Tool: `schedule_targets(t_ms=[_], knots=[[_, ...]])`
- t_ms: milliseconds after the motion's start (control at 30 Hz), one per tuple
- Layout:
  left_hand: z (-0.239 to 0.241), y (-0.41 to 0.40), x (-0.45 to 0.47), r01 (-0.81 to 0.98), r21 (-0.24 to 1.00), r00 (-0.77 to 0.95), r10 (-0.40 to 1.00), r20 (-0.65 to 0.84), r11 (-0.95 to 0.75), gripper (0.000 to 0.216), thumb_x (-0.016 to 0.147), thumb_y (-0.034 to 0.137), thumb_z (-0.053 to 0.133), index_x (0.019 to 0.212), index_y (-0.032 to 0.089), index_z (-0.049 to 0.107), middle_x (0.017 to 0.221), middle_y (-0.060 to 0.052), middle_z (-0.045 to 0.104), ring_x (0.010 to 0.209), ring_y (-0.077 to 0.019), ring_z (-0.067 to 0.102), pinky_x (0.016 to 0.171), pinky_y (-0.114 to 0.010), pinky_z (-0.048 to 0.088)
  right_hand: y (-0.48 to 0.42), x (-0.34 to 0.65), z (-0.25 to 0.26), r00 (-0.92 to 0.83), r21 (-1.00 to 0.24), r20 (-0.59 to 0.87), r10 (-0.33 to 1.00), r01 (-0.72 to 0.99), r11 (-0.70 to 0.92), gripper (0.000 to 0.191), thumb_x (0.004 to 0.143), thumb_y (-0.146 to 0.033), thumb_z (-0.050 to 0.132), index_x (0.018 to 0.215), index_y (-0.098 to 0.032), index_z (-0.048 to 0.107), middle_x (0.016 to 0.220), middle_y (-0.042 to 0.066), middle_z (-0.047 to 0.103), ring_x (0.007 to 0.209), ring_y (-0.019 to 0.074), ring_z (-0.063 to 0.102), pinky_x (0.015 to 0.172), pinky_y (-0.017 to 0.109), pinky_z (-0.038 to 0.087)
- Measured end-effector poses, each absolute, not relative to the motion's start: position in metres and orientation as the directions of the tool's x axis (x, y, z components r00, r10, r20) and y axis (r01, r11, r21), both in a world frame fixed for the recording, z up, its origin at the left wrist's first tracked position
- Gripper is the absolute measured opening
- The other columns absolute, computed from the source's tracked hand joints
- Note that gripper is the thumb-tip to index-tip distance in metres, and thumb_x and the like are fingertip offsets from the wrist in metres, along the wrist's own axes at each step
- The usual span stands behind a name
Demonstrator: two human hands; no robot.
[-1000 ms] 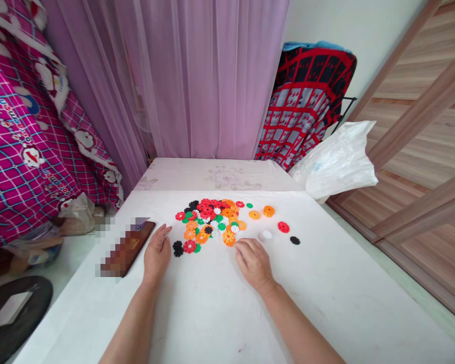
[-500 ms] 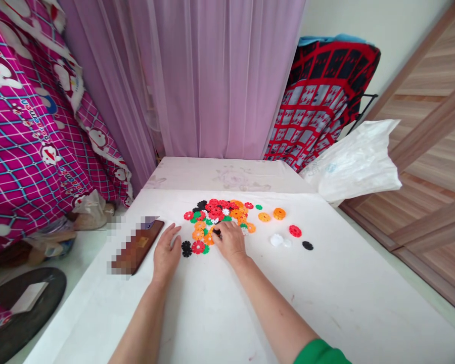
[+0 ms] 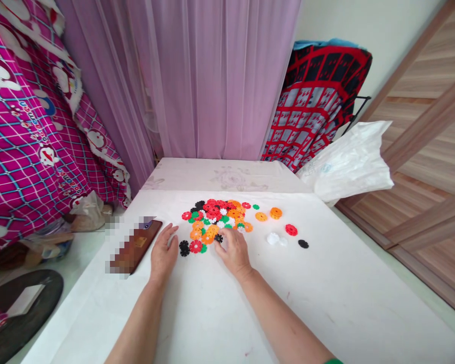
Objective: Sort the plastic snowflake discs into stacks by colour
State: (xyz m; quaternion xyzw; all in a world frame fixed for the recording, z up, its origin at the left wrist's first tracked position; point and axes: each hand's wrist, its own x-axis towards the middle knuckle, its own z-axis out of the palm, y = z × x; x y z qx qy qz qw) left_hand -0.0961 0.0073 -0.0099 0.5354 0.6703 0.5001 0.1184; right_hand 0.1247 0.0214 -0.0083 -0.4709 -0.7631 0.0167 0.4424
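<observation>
My right hand (image 3: 235,253) pinches a small black notched disc (image 3: 219,238) between thumb and fingers at the near edge of a heap of flower-shaped plastic discs (image 3: 214,210). The heap mixes red, orange, green, white and black pieces. My left hand (image 3: 165,253) rests on the table with its fingers apart, holding nothing. Between the hands lie black discs (image 3: 184,248), a red disc (image 3: 195,246) and part of a green one (image 3: 203,248).
Right of the heap sit orange discs (image 3: 276,213), a red disc (image 3: 291,230), white discs (image 3: 273,238) and a black disc (image 3: 303,243). A brown phone (image 3: 142,245) lies on the white-covered table (image 3: 212,313) at left. A white plastic bag (image 3: 349,162) stands at the right edge.
My right hand has drawn back slightly from the heap toward me, with the black disc now plainly visible in its fingers. My left hand has stayed nearly in place.
</observation>
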Motion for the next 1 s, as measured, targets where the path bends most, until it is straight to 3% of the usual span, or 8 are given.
schedule_targets(t_ms=[167, 333, 433, 1000], knots=[[-0.010, 0.007, -0.097, 0.624, 0.779, -0.379, 0.847, 0.373, -0.064, 0.031, 0.083, 0.032, 0.049, 0.105, 0.024, 0.069, 0.128, -0.006, 0.063, 0.119, -0.0230, 0.058, 0.107, -0.042, 0.041, -0.017, 0.195, -0.014, -0.097, -0.458, 0.671, 0.735, 0.725, 0.515, 0.017, 0.081, -0.023, 0.054, 0.099, -0.022, 0.056, 0.090, 0.004, 0.067, 0.085, 0.0186, 0.062, 0.078, 0.032, 0.048], [-0.007, 0.006, -0.096, 0.642, 0.765, -0.369, 0.854, 0.366, -0.051, 0.030, 0.082, 0.033, 0.050, 0.102, 0.025, 0.070, 0.127, -0.005, 0.063, 0.118, -0.0242, 0.058, 0.107, -0.043, 0.041, -0.013, 0.285, -0.015, 0.413, -0.669, 0.576, 0.705, 0.734, 0.118, 0.027, 0.077, -0.041, 0.055, 0.096, -0.021, 0.056, 0.088, 0.005, 0.067, 0.080, 0.0193, 0.062, 0.075, 0.034, 0.048], [-0.006, 0.006, -0.097, 0.644, 0.765, -0.368, 0.864, 0.343, -0.030, 0.030, 0.081, 0.034, 0.050, 0.103, 0.026, 0.070, 0.129, -0.005, 0.062, 0.118, -0.0251, 0.058, 0.106, -0.044, 0.042, 0.000, 0.319, -0.014, 0.575, -0.743, 0.489, 0.656, 0.669, -0.032, 0.035, 0.072, -0.046, 0.056, 0.096, -0.020, 0.055, 0.090, 0.007, 0.067, 0.083, 0.0212, 0.062, 0.077, 0.035, 0.047], [-0.004, 0.005, -0.098, 0.671, 0.740, -0.345, 0.860, 0.376, -0.054, 0.032, 0.081, 0.036, 0.050, 0.104, 0.025, 0.069, 0.128, -0.006, 0.063, 0.116, -0.0250, 0.059, 0.103, -0.041, 0.045, 0.020, 0.340, -0.029, 0.498, -0.581, 0.472, 0.727, 0.797, -0.168, 0.032, 0.073, -0.037, 0.049, 0.096, -0.019, 0.060, 0.093, 0.009, 0.068, 0.085, 0.0230, 0.060, 0.082, 0.037, 0.045]])
